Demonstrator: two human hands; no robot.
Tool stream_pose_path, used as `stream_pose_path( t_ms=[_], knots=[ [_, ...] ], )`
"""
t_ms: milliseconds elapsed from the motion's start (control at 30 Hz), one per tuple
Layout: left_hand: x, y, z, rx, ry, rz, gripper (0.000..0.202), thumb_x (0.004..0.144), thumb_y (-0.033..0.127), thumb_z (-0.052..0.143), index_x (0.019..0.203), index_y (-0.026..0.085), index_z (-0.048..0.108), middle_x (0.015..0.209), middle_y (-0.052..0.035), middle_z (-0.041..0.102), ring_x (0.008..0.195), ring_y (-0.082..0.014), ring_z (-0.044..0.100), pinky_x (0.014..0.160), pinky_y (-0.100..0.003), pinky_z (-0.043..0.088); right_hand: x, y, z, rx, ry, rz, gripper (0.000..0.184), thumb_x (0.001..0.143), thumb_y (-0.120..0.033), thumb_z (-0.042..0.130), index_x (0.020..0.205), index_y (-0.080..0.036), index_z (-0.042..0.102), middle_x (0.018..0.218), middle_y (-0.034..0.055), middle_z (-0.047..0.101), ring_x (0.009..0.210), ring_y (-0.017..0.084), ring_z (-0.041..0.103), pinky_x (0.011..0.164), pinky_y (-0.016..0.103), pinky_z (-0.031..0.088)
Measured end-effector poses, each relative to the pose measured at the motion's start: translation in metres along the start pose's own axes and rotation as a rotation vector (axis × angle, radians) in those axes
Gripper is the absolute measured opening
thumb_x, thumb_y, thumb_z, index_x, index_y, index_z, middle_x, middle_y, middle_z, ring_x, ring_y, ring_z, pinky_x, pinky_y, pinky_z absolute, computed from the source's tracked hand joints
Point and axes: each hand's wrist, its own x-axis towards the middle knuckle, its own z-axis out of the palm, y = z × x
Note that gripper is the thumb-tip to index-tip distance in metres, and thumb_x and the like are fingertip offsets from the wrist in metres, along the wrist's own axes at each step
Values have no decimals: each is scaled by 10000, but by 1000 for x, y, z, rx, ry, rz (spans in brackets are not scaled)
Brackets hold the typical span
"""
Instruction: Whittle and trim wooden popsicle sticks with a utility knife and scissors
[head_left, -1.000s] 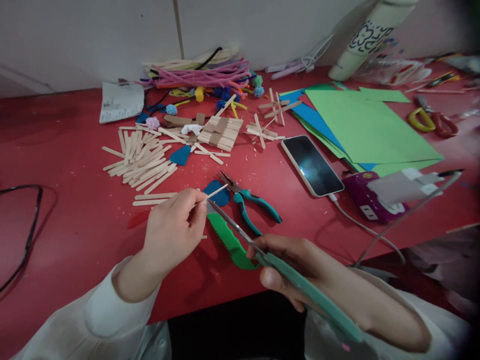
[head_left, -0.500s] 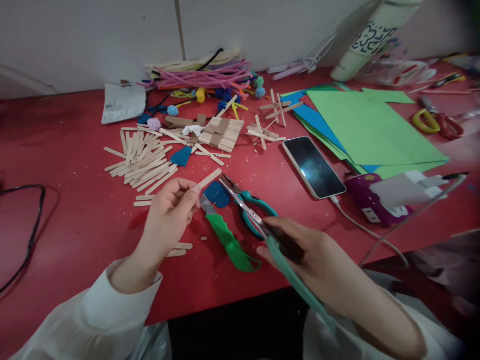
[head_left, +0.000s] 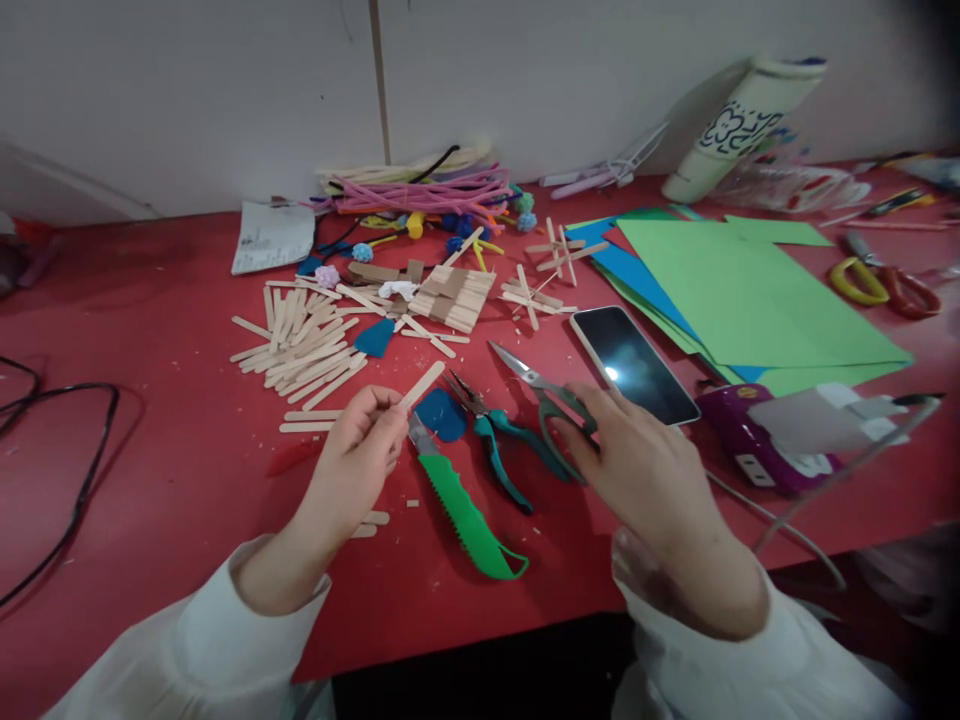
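A wooden craft stick (head_left: 424, 384) is pinched between the thumb and fingers of my left hand (head_left: 360, 445), its end pointing up and right. My right hand (head_left: 645, 475) has its fingers on the green handles of a pair of scissors (head_left: 534, 377), which lies low over the table beside the phone, blades closed. Between my hands are teal-handled pliers (head_left: 499, 450) with the jaws slightly apart, a green-handled craft knife (head_left: 465, 510), and a blue scrap (head_left: 442, 416). A loose pile of craft sticks (head_left: 300, 345) spreads beyond my left hand.
A phone (head_left: 634, 365) lies by green paper sheets (head_left: 772, 290). A purple power socket (head_left: 765, 440) with cables sits at right. Pipe cleaners (head_left: 420, 190), joined sticks (head_left: 454, 298) and a leaning tumbler (head_left: 739, 130) are at the back. Black cable (head_left: 82, 480) crosses the left.
My right hand has turned palm down and moved the scissors right, away from the stick, lowering them toward the table near the phone. My left hand still holds the craft stick.
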Motion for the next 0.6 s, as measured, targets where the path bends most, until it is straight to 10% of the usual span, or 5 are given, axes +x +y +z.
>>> stream_pose_path(
  t_ms=[200, 367, 600],
  knots=[
    [-3, 2, 3, 80, 13, 34, 146, 833, 306, 496, 748, 208, 429, 518, 94, 339, 441, -61, 285, 423, -163, 254, -4, -15, -9, 195, 251, -129, 265, 909, -291, 442, 994, -129, 633, 1003, 141, 671, 896, 284, 611, 773, 406, 487],
    [-12, 3, 5, 215, -151, 78, 171, 864, 342, 465, 760, 208, 440, 561, 81, 360, 453, -68, 301, 437, -184, 280, -3, -51, -21, 899, -77, -166, 359, 878, -377, 530, 1177, -178, 524, 1016, 82, 670, 870, 187, 636, 779, 313, 517],
    [-13, 0, 5, 267, -222, 165, 209, 841, 352, 517, 722, 199, 438, 643, 58, 390, 519, -75, 348, 473, -193, 310, 0, -68, -14, 1282, -213, 14, 132, 886, -301, 503, 873, -191, 575, 745, 4, 636, 686, 114, 612, 626, 220, 489]
  ],
)
